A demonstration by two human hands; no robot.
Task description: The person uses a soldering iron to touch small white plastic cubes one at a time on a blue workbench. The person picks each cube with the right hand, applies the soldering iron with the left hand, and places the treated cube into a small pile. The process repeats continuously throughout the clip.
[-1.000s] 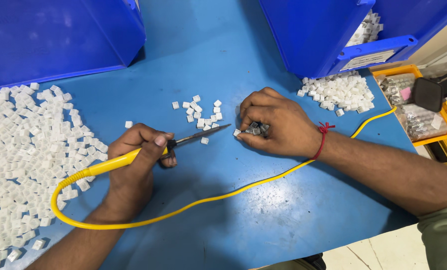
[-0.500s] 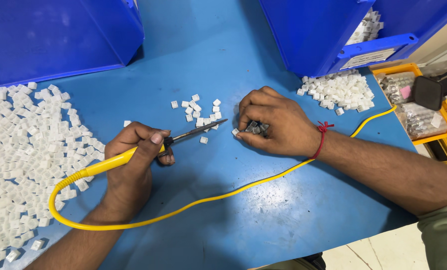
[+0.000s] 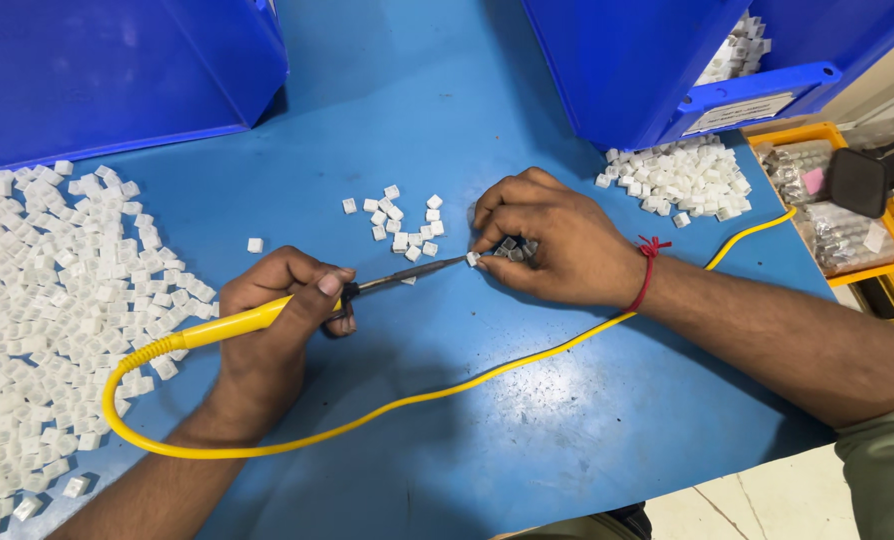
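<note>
Broadly, we work over a smooth blue tabletop [image 3: 447, 120], with two big blue plastic storage bins at its far edge, one at the left [image 3: 107, 70] and one at the right [image 3: 657, 50], the right one showing white parts through its open front. Down our left side spreads a wide heap of small white plastic cube-shaped parts [image 3: 47, 320], well apart from a smaller pile of the same white parts [image 3: 682, 178] that lies just below the right bin. At the far right edge sit yellow plastic trays holding clear bags of small metal parts [image 3: 837, 225].

A long yellow cord [image 3: 467, 380] loops across the table from the tool's rear, passes under our right forearm and runs off toward the trays. Our left hand [image 3: 272, 325] is closed around a yellow-handled soldering iron with a dark metal shaft [image 3: 297, 305], thumb and fingers curled on the handle near its black collar. The shaft points right, and its tip touches a single small white part [image 3: 473, 259].

Our right hand [image 3: 557, 245], a red thread at its wrist, pinches that part between fingertips and thumb, with a few darker bits gathered under the curled fingers. Just beyond the tool lies a loose scatter of about a dozen white parts [image 3: 402, 222].
</note>
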